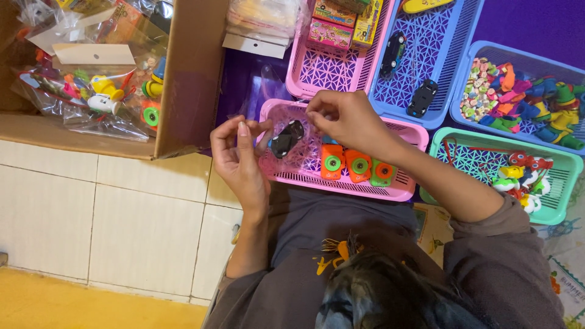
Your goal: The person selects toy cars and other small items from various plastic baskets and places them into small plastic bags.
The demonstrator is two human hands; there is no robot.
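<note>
Fingers [253, 131] of both the left hand [241, 161] and right hand [344, 119] pinch a clear bag holding a black toy car [286, 139] above the near pink basket [341, 183], still unplaced, while two cars [421, 97] lie in the far blue basket [439, 36]

— How many baskets?
— Five: two pink [292, 173] [317, 76], two blue [439, 36] [524, 58], one green [481, 143].
— Toy cars?
— Three black ones: one [286, 138] between the hands, two [393, 53] [421, 97] in the blue basket.
— Toy cameras?
— Three [332, 162] [358, 165] [382, 172] in the near pink basket: two orange, one green.
— Hands?
— Two, left [241, 161] and right [344, 119].
— Boxes?
— One cardboard box [189, 79].
</note>
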